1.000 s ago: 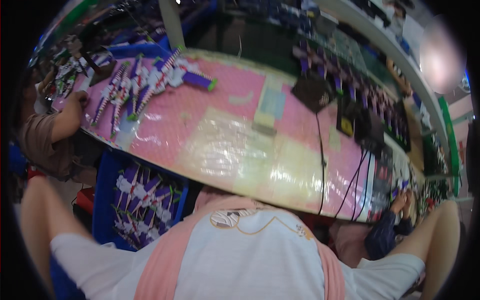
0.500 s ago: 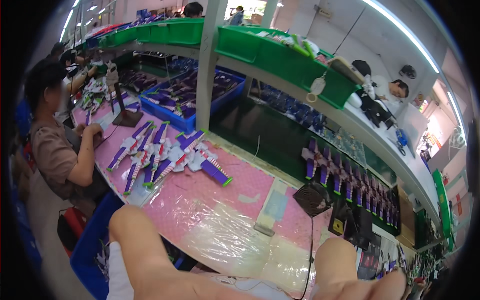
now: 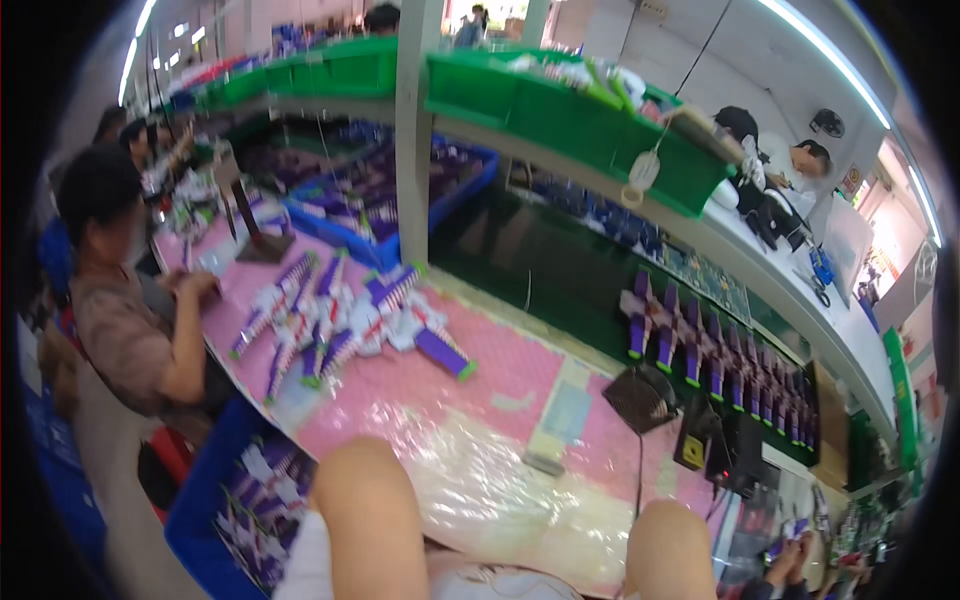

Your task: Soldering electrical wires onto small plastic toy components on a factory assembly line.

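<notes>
My bent left arm (image 3: 370, 510) rises from the lower edge, skin bare above a white sleeve. My right arm (image 3: 670, 550) comes up further right. Both hands are out of the picture below, so their fingers and anything in them are hidden. Ahead of my arms lies the pink worktop (image 3: 480, 375), partly under clear shiny plastic. A heap of wing-shaped toy parts (image 3: 345, 320), purple and white with green tips and red stripes, lies on it at left. A small black fan (image 3: 640, 398) stands at the right with a cable running down.
A blue bin (image 3: 190, 520) of similar parts sits low at left, beside a seated co-worker (image 3: 130, 300). A metal post (image 3: 412, 150) and green trays (image 3: 570, 110) stand ahead. More parts stand in a row (image 3: 715, 350) at right. Another person's hands (image 3: 790, 560) hold a part at lower right.
The view has shifted, and the scene sits a little further right. My left forearm has swung from slanting across the lower edge to upright. A hand at the lower right edge has left the view.
</notes>
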{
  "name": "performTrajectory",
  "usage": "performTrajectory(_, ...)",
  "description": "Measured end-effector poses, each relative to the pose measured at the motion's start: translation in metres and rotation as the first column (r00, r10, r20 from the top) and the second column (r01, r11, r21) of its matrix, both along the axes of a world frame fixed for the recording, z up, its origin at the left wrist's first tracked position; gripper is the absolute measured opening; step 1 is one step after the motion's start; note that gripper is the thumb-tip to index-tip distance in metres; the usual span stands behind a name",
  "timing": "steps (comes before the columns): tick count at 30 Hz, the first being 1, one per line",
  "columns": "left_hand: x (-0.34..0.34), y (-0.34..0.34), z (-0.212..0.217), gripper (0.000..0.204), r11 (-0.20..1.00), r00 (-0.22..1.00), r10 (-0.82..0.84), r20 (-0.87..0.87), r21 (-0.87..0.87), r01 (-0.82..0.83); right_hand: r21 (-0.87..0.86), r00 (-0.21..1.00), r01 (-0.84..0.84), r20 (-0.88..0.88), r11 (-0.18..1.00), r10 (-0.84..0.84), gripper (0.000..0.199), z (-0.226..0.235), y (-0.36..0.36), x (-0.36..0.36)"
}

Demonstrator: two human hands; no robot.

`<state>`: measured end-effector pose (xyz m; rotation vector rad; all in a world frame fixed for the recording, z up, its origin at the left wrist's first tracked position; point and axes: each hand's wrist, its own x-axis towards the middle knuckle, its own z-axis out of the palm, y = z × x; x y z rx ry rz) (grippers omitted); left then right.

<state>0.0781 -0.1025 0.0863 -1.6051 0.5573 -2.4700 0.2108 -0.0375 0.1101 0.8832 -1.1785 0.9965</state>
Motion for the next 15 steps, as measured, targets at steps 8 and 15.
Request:
performTrajectory(8,0.019,0.002,0.027,0.026,0.941,0.965,0.083,0.247,0.3,-0.158,0.066,0.854,-0.037,-0.516,0.997,0.066,0.041,-0.009,-0.016,0.003)
performTrajectory(15,0.022,-0.038,-0.002,0.014,0.984,0.998,-0.048,0.041,-0.171,0.055,-0.049,1.0,0.006,0.03,0.999,-0.005,0.029,-0.003,-0.027,0.005)
